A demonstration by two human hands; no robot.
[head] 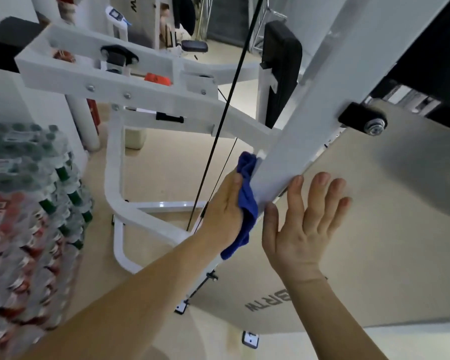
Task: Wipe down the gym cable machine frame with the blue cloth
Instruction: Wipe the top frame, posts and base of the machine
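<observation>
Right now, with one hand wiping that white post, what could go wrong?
The black cable runs close beside the left hand, so the hanging tail of the blue cloth could snag on it. The right hand lies open against the edge of the white post, so a fingertip might scrape that edge.

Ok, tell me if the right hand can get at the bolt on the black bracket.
Probably yes: the right hand is open and empty, and only bare panel lies between it and the bolt.
</observation>
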